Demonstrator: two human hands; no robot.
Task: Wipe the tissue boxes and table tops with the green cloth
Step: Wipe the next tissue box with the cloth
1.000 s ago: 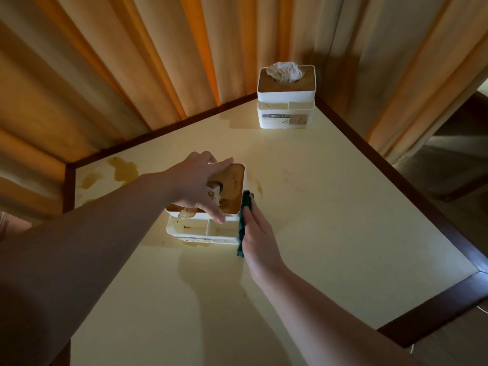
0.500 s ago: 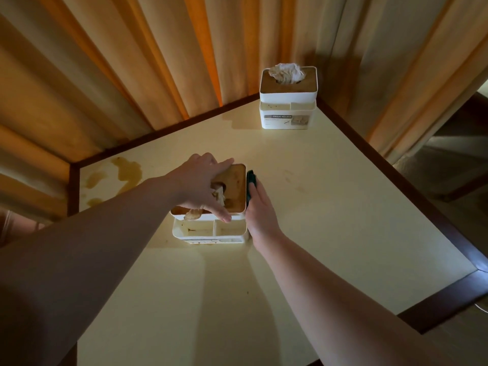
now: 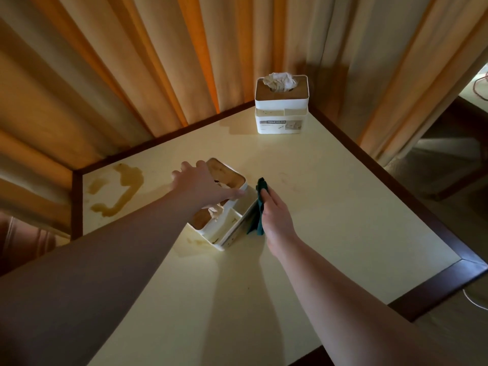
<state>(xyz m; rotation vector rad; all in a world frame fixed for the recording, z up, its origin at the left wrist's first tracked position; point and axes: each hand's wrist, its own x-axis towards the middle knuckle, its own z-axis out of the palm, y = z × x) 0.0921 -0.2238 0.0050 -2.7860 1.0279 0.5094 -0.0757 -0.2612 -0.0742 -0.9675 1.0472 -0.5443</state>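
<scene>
Against near tissue box [image 3: 224,220] side, green cloth [image 3: 257,212] in right grip [image 3: 277,217], left grip [image 3: 200,186] holding box top

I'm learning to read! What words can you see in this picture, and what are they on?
"TISSUE HOLDER": on the label of the far tissue box at the table's corner.
Smaller print under it: too small to read.
Near tissue box, held by the left hand: no readable words.

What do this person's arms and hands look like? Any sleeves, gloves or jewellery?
Both arms are bare from the frame edge to the fingers: no sleeves, gloves, watch or bracelet show. The left hand and right hand show no rings that I can make out, though the light is dim.
</scene>
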